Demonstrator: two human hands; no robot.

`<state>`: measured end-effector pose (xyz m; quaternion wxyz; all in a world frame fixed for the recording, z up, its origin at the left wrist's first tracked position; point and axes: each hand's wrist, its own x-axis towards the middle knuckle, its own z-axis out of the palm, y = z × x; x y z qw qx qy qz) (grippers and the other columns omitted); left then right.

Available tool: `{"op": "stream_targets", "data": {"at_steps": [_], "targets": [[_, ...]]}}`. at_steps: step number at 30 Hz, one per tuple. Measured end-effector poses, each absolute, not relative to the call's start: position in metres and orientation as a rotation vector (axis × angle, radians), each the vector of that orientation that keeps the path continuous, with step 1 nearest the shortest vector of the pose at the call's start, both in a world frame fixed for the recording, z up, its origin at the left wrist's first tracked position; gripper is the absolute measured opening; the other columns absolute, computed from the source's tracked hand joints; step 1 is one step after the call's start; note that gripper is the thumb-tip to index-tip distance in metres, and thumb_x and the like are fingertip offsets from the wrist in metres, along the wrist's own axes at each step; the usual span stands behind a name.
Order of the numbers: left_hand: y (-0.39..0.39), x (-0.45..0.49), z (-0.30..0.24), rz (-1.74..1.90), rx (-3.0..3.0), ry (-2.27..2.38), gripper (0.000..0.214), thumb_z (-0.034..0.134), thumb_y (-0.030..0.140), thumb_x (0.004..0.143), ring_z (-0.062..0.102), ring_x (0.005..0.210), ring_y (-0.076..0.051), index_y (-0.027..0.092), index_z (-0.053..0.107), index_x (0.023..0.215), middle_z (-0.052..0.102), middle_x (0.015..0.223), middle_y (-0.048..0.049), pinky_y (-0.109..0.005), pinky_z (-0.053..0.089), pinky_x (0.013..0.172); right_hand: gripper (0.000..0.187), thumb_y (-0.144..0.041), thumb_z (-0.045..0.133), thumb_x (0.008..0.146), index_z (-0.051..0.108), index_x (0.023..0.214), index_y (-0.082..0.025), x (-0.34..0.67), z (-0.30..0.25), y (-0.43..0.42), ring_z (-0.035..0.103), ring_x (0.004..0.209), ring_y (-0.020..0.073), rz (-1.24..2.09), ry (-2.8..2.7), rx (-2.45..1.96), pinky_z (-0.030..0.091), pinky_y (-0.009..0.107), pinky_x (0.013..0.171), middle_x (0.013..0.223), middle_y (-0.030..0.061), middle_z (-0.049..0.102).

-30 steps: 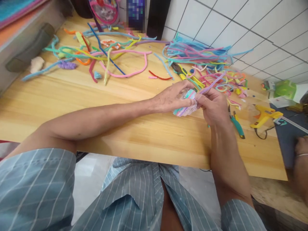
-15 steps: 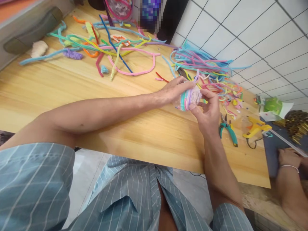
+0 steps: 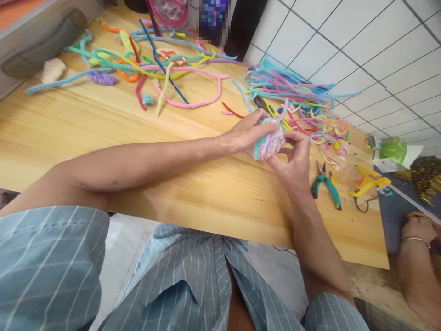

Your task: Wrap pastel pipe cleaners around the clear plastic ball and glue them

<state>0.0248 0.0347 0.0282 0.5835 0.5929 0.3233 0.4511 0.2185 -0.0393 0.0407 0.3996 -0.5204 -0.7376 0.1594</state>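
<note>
Between my two hands is a small rounded craft piece [image 3: 272, 143] wound with teal, pink and lilac fuzzy pipe cleaners, its right end pale and bumpy. My left hand [image 3: 243, 133] grips it from the left, thumb along its top; some of those fingers are hidden behind it. On the other side my right hand [image 3: 295, 158] pinches the piece's lower right rim with thumb and fingers. A lilac pipe cleaner end [image 3: 285, 109] sticks up from the top. Just behind my hands lies a dark-jawed tool with yellow handles [image 3: 261, 103], partly covered.
Loose pipe cleaners [image 3: 193, 105] spread over the wooden table [image 3: 172, 184] at back left. A blue and pink bundle [image 3: 289, 85] and scraps [image 3: 330, 126] lie near the tiled wall. Teal pliers [image 3: 325, 184] and a yellow glue gun [image 3: 367, 179] are at right, near another person's hand [image 3: 418, 227].
Both hands have shifted slightly left with the craft piece, which has turned a little. Its lilac end now stands taller. The other person's hand at far right has moved slightly.
</note>
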Motion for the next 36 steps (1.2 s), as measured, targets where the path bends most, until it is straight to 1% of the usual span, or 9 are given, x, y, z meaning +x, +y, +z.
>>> {"op": "stream_targets", "data": {"at_steps": [4,8,14,18,24,28,31,36], "targets": [[0.034,0.023,0.028,1.058,1.405,0.753,0.027,0.072,0.046,0.098,0.07,0.109,-0.028,0.022,0.06,0.105,0.072,0.11,-0.0056,-0.044,0.057,0.101,0.058,-0.043,0.083,0.09,0.053,0.138,-0.032,0.218,0.04,-0.04,0.068,0.125,0.0324,0.393,-1.888,-1.329,0.065,0.049,0.093,0.137,0.013,0.062],[0.032,0.022,0.03,1.056,1.408,0.75,0.027,0.072,0.045,0.098,0.071,0.112,-0.029,0.022,0.061,0.107,0.073,0.112,-0.0054,-0.045,0.059,0.104,0.06,-0.045,0.084,0.09,0.053,0.14,-0.032,0.221,0.04,-0.039,0.068,0.126,0.0327,0.399,-1.911,-1.34,0.065,0.049,0.095,0.137,0.0129,0.063],[0.031,0.024,0.032,1.066,1.379,0.764,0.024,0.069,0.043,0.1,0.071,0.108,-0.027,0.022,0.058,0.102,0.07,0.107,-0.0047,-0.042,0.058,0.098,0.059,-0.052,0.086,0.09,0.055,0.137,-0.033,0.229,0.044,-0.033,0.067,0.13,0.0308,0.573,-1.882,-1.276,0.064,0.047,0.098,0.138,0.01,0.064],[0.033,0.025,0.028,1.072,1.391,0.753,0.027,0.072,0.046,0.099,0.071,0.105,-0.026,0.023,0.059,0.102,0.071,0.104,-0.0037,-0.041,0.059,0.094,0.058,-0.055,0.086,0.089,0.056,0.133,-0.032,0.227,0.046,-0.034,0.067,0.128,0.0301,0.533,-1.867,-1.329,0.063,0.047,0.097,0.136,0.0093,0.065],[0.031,0.026,0.025,1.104,1.428,0.756,0.028,0.072,0.045,0.097,0.071,0.112,-0.027,0.022,0.06,0.108,0.073,0.111,-0.0046,-0.042,0.059,0.1,0.059,-0.047,0.088,0.087,0.057,0.135,-0.03,0.223,0.045,-0.038,0.067,0.125,0.0291,0.465,-1.876,-1.334,0.064,0.046,0.097,0.135,0.0098,0.064],[0.031,0.024,0.027,1.075,1.467,0.786,0.029,0.072,0.043,0.095,0.071,0.112,-0.027,0.022,0.06,0.111,0.072,0.113,-0.005,-0.043,0.059,0.101,0.06,-0.047,0.09,0.084,0.058,0.133,-0.031,0.227,0.047,-0.036,0.068,0.123,0.0275,0.493,-1.885,-1.338,0.064,0.045,0.096,0.135,0.008,0.066],[0.028,0.022,0.028,1.056,1.498,0.799,0.03,0.069,0.043,0.095,0.07,0.113,-0.027,0.021,0.059,0.112,0.071,0.115,-0.0059,-0.043,0.059,0.102,0.057,-0.048,0.089,0.085,0.059,0.13,-0.031,0.23,0.047,-0.034,0.07,0.121,0.0265,0.546,-1.879,-1.304,0.064,0.045,0.095,0.134,0.0057,0.068],[0.021,0.022,0.025,1.085,1.556,0.767,0.035,0.069,0.046,0.095,0.07,0.118,-0.027,0.021,0.059,0.117,0.071,0.124,-0.0077,-0.042,0.059,0.105,0.046,-0.043,0.086,0.087,0.059,0.122,-0.031,0.229,0.046,-0.035,0.072,0.111,0.0241,0.489,-1.863,-1.346,0.064,0.044,0.093,0.125,0.0035,0.07]]}}
